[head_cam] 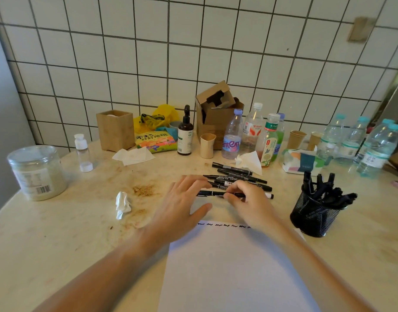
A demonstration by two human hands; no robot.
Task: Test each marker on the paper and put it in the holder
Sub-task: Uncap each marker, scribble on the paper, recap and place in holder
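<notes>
So both hands are out over the table point(65, 239), just past the top edge of the paper point(234, 266). Right hand point(250, 206) has its fingers curled down on a black marker point(218, 194) lying flat on the table, pinching it around the middle; the marker's white-ish end pokes out to the right of the hand. Left hand point(182, 206) is spread, fingers fairly straight, fingertips at the left end of that same marker or just beside it, can't tell if it's actually touching. Right behind sits a loose pile of more black markers point(241, 176), all lying sideways, some overlapping. The paper has a row of little black squiggles point(222, 225) along its top edge and is otherwise blank. To the right of the paper stands the holder point(315, 219), a black mesh cup with a bunch of black markers sticking out, leaning right. Also around: a crumpled tissue point(123, 204) left of the hands, a plastic jar point(37, 172) at far left, a wooden box point(116, 129), and water bottles point(233, 136) along the tiled wall.
</notes>
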